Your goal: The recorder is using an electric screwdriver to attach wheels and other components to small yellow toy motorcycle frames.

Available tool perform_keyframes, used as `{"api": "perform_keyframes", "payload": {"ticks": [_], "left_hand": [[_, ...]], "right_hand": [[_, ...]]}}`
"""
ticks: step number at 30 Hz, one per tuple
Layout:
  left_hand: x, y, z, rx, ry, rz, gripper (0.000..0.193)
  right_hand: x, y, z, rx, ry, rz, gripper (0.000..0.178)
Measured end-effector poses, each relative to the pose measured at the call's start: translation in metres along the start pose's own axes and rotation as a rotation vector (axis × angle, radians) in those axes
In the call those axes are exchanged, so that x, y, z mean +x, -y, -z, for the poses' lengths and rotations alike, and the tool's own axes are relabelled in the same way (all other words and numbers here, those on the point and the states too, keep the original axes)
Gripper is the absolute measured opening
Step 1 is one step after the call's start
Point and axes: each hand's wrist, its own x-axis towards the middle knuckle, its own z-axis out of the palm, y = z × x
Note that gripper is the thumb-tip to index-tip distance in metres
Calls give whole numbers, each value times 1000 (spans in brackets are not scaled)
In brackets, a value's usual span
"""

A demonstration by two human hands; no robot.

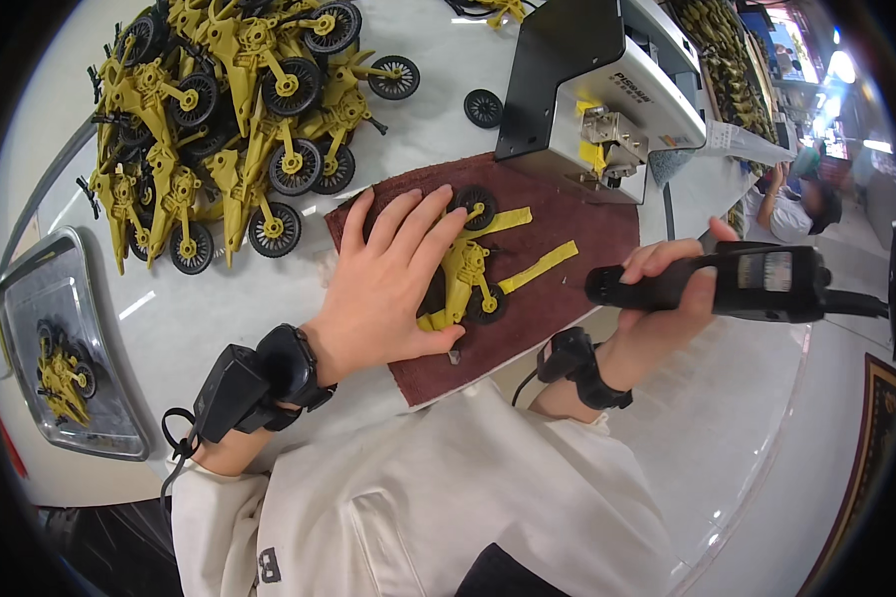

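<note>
My left hand [393,284] lies over a yellow toy motorcycle [462,279] with black wheels, its fingers stretched out and its thumb at the toy's near edge. The palm hides part of the toy. Under both is a dark red cloth mat [558,298]. Two flat yellow strips [543,265] stretch across the mat beside the wheels. To the right, my right hand [672,284] is closed around a black electric screwdriver [757,283], whose tip points left toward the toy and stays apart from it. A cord leaves its rear end.
A big pile of yellow toy motorcycles [229,109] covers the far left. One loose black wheel [483,108] lies beside a black and white machine [567,109] behind the mat. At left, a metal tray [119,423] holds more toy motorcycles. Another person [796,207] is at far right.
</note>
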Motion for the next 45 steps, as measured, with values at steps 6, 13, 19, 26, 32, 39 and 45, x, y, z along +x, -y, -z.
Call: {"api": "perform_keyframes", "payload": {"ticks": [6,13,19,26,32,39,45], "left_hand": [[1,-1,-2,8,4,-12,93],[-1,-2,3,-2,-62,-32,89],[-5,10,3,-185,-290,-158,42],[-6,9,-2,-330,-435,-177,18],[-5,7,-4,-364,-431,-157,19],[-6,7,-5,-356,-413,-142,19],[-6,6,-7,-341,-415,-157,17]], "right_hand": [[6,-10,-1,24,-149,17,49],[-4,27,-32,479,41,256,71],[-13,21,-59,835,132,31,70],[-14,17,-65,838,142,-36,69],[-13,18,-63,800,123,-26,69],[-12,20,-59,706,201,-12,57],[-12,20,-56,688,197,-6,57]]}}
